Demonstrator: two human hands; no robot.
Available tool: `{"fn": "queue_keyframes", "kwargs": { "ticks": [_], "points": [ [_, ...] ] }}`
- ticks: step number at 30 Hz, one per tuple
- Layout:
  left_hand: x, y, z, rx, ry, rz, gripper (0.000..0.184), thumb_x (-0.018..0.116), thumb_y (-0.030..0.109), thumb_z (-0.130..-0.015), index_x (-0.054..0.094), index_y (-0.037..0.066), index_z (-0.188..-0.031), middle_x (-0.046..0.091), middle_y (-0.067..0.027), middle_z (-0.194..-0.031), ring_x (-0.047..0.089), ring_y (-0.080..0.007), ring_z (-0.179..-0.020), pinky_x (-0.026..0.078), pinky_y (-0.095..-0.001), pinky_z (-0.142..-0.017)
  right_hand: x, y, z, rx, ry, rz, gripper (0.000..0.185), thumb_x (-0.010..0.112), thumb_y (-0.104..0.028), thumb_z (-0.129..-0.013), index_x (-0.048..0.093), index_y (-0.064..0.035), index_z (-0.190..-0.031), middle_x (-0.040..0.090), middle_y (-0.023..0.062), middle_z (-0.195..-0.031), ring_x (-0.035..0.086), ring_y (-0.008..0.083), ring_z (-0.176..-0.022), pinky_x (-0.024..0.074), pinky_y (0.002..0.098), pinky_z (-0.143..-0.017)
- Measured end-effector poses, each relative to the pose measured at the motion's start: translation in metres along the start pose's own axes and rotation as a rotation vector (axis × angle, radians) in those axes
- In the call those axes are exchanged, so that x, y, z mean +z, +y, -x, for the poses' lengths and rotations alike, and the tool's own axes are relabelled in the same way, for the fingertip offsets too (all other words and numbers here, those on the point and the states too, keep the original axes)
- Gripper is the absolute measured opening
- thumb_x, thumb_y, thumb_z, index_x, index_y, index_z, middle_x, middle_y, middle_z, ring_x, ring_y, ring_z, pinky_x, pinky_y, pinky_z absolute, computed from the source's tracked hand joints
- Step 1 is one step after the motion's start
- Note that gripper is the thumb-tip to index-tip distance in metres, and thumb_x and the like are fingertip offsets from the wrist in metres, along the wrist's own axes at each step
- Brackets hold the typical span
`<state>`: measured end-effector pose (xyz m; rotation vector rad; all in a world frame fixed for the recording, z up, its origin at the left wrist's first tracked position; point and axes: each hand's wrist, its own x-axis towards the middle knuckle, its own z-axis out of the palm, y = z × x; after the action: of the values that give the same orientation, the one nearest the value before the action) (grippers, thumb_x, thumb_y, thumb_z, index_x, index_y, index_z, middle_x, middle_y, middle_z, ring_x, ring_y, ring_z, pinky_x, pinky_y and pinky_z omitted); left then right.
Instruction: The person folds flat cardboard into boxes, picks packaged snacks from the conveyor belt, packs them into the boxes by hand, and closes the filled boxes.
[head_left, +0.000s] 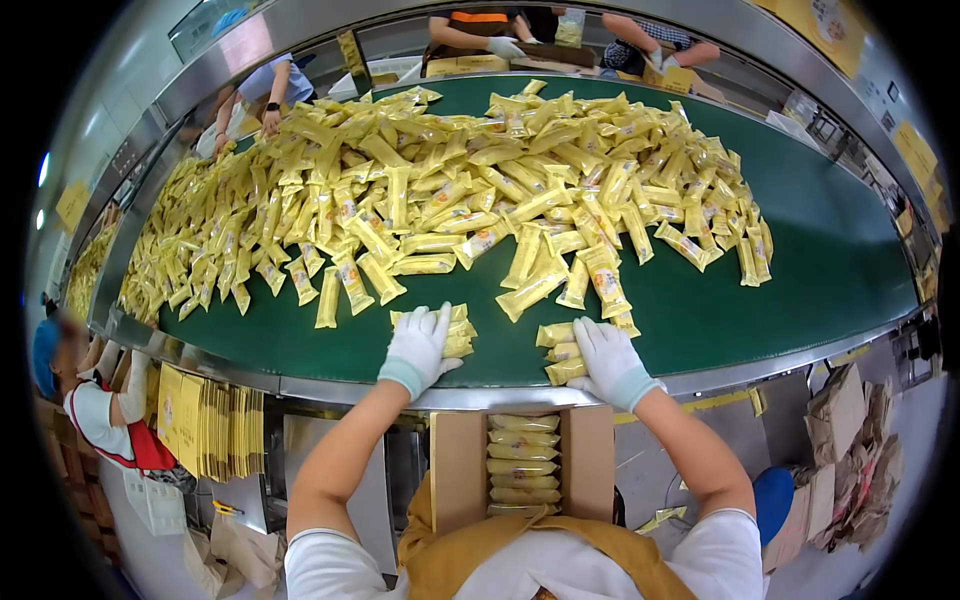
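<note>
Packets (515, 185) heaped across the centre: yellow plastic film, glossy, crinkled, with bright glints along the folds. Belt (825, 260) beneath: green, smooth, low satin sheen at right of frame. Belt edge (330, 391), lower centre: bare metal, polished, reflective. Metal beam (335, 28) along the top: smooth, dull shine.

Left hand (415, 348) and right hand (608, 362), mid-frame: white cloth gloves, matt, soft-looking. Apron (480, 562), bottom centre: mustard cloth, matt, creased. Sleeve (335, 567), lower left: white cloth, matt.

Open box (459, 470), bottom centre: plain brown cardboard, matt. Carton stack (180, 412), lower left: yellow printed card, smooth. Crate (157, 507) below: white plastic.
</note>
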<state>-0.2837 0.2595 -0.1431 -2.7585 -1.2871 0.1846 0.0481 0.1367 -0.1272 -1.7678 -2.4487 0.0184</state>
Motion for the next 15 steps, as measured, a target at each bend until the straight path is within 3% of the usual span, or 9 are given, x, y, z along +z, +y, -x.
{"fn": "queue_keyframes", "kwargs": {
  "ticks": [1,3,4,5,6,11,12,13,15],
  "points": [
    [-0.014,-0.003,-0.006,-0.02,-0.044,0.043,0.105,0.076,0.063,-0.073,0.038,0.001,-0.148,0.053,-0.0193,-0.135,0.044,-0.0346,-0.134,0.031,-0.0452,-0.114,-0.005,0.001,-0.006,0.059,-0.099,-0.062,0.102,0.078,-0.053,-0.071,0.037,0.0041,-0.145,0.055,0.0163,-0.12,0.051,0.0347,-0.109,0.0399,0.0456,-0.098],
    [-0.038,-0.007,-0.008,-0.067,-0.135,0.131,0.108,0.078,0.065,-0.07,0.039,0.001,-0.148,0.053,-0.0182,-0.135,0.044,-0.0344,-0.133,0.032,-0.044,-0.113,-0.012,0.001,-0.022,0.125,-0.25,-0.028,0.101,0.08,-0.061,-0.063,0.05,0.0037,-0.135,0.057,0.018,-0.117,0.052,0.0355,-0.11,0.0403,0.0433,-0.1],
    [-0.024,-0.009,-0.006,-0.034,0.039,0.046,0.111,0.08,0.066,-0.067,0.039,-0.001,-0.146,0.055,-0.0164,-0.132,0.046,-0.0334,-0.131,0.035,-0.0427,-0.11,-0.027,-0.005,-0.034,0.16,-0.347,-0.013,0.098,0.08,-0.062,-0.063,0.053,0.0023,-0.131,0.058,0.0186,-0.116,0.052,0.036,-0.11,0.0407,0.0427,-0.101],
    [-0.013,-0.011,-0.007,-0.027,0.002,0.065,0.112,0.08,0.066,-0.067,0.039,-0.001,-0.146,0.055,-0.0166,-0.132,0.047,-0.0333,-0.13,0.035,-0.0425,-0.111,-0.036,-0.008,-0.042,0.194,-0.44,0.004,0.094,0.08,-0.062,-0.062,0.057,0.001,-0.128,0.058,0.0192,-0.115,0.052,0.0365,-0.11,0.0412,0.0421,-0.101],
    [-0.012,-0.01,-0.009,-0.019,-0.037,0.084,0.112,0.08,0.066,-0.067,0.038,-0.002,-0.146,0.055,-0.0168,-0.132,0.048,-0.0332,-0.129,0.035,-0.0422,-0.111,-0.038,-0.008,-0.047,0.227,-0.399,-0.056,0.088,0.079,-0.066,-0.06,0.064,-0.0004,-0.116,0.059,0.0211,-0.112,0.052,0.0377,-0.111,0.0432,0.0409,-0.1],
    [-0.036,0.001,-0.007,-0.123,-0.265,0.242,0.12,0.086,0.062,-0.06,0.036,-0.004,-0.146,0.055,-0.0205,-0.129,0.051,-0.0357,-0.125,0.041,-0.0428,-0.106,-0.054,0.027,-0.074,0.555,0.103,-0.355,0.096,0.079,-0.071,-0.061,0.063,0.0075,-0.113,0.054,0.0276,-0.127,0.052,0.0407,-0.117,0.0457,0.0432,-0.101],
    [-0.038,0.005,-0.007,-0.12,-0.212,0.389,0.118,0.087,0.061,-0.06,0.037,-0.004,-0.145,0.056,-0.0216,-0.125,0.052,-0.0397,-0.123,0.043,-0.0441,-0.106,-0.043,0.046,-0.085,0.595,0.128,-0.404,0.099,0.079,-0.07,-0.061,0.062,0.0097,-0.116,0.048,0.0288,-0.137,0.051,0.0403,-0.125,0.0439,0.0411,-0.105],
    [-0.033,0.01,-0.01,-0.1,-0.12,0.613,0.114,0.088,0.057,-0.062,0.039,-0.003,-0.145,0.058,-0.0227,-0.122,0.056,-0.0382,-0.119,0.043,-0.0418,-0.106,-0.041,0.051,-0.093,0.672,0.16,-0.494,0.099,0.079,-0.069,-0.062,0.061,0.0096,-0.119,0.053,0.0292,-0.135,0.054,0.0392,-0.125,0.0433,0.0402,-0.107],
    [-0.036,0.018,-0.036,-0.059,-0.146,1.132,0.111,0.089,0.053,-0.062,0.042,-0.005,-0.144,0.059,-0.0253,-0.125,0.058,-0.0346,-0.118,0.045,-0.0398,-0.105,-0.05,0.058,-0.092,0.778,-0.177,-0.866,0.101,0.078,-0.071,-0.061,0.062,0.0089,-0.12,0.062,0.0278,-0.127,0.059,0.0377,-0.121,0.0455,0.0388,-0.105]
  ]
}}
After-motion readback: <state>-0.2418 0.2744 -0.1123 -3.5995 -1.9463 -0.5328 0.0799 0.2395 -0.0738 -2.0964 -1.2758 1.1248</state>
